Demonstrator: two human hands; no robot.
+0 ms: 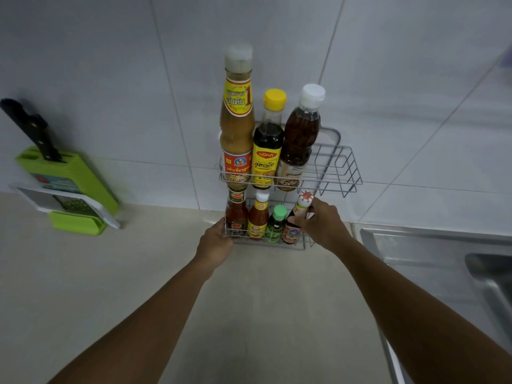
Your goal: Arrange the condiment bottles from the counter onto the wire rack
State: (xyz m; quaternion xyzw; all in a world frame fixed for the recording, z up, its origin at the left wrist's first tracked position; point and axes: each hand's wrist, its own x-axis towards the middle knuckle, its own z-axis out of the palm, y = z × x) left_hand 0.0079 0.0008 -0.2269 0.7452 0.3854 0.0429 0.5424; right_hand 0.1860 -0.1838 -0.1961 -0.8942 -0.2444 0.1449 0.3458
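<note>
1. Wire rack [339, 173], two tiers, stands on the pale counter [116, 286] against the white tiled wall [110, 79].
2. Upper tier, left to right: a tall tan sauce bottle [237, 126] with a whitish cap, a dark yellow-capped bottle [268, 145], and a brown white-capped bottle [300, 137]. All three stand upright, side by side; the right part of this tier holds no bottle.
3. Lower tier, left to right: a red sauce bottle with a dark cap [236, 212], a red sauce bottle with a white cap [258, 217], a small green bottle [275, 224], and a dark bottle with a red-patterned white cap [296, 217], which leans to the right.
4. My right hand [322, 224] is at the right end of the lower tier, fingers closed around the neck of the dark bottle with the patterned cap.
5. My left hand [214, 242] is at the lower tier's left front corner, fingers curled onto the wire there.
6. Far left on the counter: a green knife block [69, 184] with black handles, and a white-framed grater [69, 202] leaning on it.
7. Right edge: a steel sink [443, 253].
</note>
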